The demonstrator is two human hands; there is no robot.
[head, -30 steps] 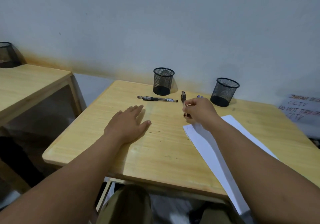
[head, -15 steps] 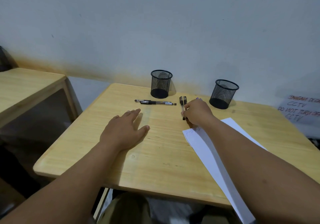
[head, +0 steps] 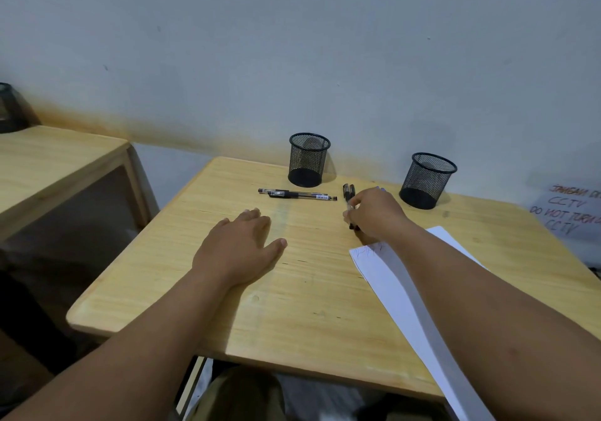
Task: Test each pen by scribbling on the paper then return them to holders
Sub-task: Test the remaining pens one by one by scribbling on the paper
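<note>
My right hand [head: 374,214] pinches black pens [head: 348,193] that lie on the wooden table [head: 227,307], just beyond the top corner of the white paper [head: 400,294]. The paper carries a small scribble near that corner. Flat on the table, palm down, my left hand [head: 242,248] holds nothing. Another pen [head: 297,194] with a clear barrel lies crosswise in front of the left black mesh holder [head: 309,159]. A second mesh holder [head: 426,180] stands at the back right. Both holders look empty.
A white sign with red lettering [head: 567,209] leans at the far right beside the wall. Another wooden table [head: 48,167] stands to the left with a dark mesh bin [head: 8,108] on it. My knees show under the front edge.
My right hand has shifted slightly away from the paper toward the holders, staying on the pens. The scribble on the paper's corner has come into view. The left hand stays flat.
</note>
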